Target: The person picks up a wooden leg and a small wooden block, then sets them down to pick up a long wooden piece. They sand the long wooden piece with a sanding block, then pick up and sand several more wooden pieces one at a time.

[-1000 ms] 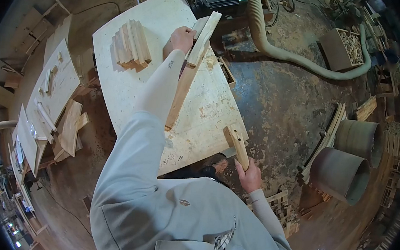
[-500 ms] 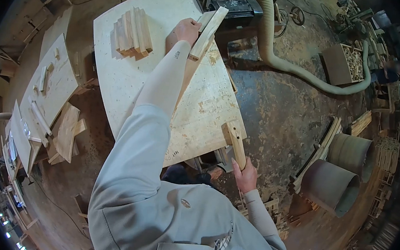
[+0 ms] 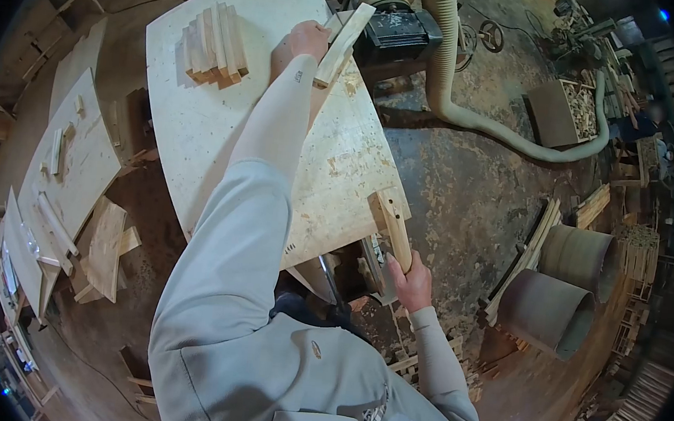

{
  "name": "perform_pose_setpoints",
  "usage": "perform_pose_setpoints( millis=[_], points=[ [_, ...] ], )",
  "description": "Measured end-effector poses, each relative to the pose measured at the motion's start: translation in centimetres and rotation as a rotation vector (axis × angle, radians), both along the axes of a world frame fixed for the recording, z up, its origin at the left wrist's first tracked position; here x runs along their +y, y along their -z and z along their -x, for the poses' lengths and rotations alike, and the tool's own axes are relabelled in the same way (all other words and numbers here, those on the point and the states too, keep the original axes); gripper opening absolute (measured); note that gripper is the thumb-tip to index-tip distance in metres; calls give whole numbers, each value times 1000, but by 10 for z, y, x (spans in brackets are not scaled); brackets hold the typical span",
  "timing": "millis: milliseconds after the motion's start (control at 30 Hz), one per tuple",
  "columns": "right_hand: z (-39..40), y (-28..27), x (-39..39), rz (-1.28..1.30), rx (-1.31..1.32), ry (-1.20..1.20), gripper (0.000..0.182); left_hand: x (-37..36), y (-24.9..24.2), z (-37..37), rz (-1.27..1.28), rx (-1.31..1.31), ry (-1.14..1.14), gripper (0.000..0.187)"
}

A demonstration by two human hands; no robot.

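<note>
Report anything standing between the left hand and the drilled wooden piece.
The pale wooden block beside the left hand and the longer board partly hidden under it cross the straight line to the drilled piece. Beyond them, only tabletop shows.

Blotchy, worn floor [image 3: 468,182] surrounds the pale table [image 3: 199,134]. Beyond its right edge, a ribbed hose [image 3: 488,131] curves near two hollow cylinders [image 3: 539,303]; another bench [image 3: 89,155] stands off the left edge.
</note>
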State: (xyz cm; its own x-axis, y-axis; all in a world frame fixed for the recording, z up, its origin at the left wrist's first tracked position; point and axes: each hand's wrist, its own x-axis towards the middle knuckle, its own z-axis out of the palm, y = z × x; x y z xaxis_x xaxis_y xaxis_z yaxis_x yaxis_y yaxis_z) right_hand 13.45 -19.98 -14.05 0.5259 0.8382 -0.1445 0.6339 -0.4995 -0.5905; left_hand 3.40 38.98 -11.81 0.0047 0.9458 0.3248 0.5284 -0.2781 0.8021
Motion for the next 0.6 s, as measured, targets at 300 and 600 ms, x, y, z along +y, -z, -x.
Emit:
perform_pose_setpoints(
  millis=[300,600],
  points=[
    [10,-12,1,-74,45,32,49,-2,-1,1,-9,51,-12,31],
    [9,-22,0,-10,9,24,46,-13,-4,10,32,31,61,36]
  ],
)
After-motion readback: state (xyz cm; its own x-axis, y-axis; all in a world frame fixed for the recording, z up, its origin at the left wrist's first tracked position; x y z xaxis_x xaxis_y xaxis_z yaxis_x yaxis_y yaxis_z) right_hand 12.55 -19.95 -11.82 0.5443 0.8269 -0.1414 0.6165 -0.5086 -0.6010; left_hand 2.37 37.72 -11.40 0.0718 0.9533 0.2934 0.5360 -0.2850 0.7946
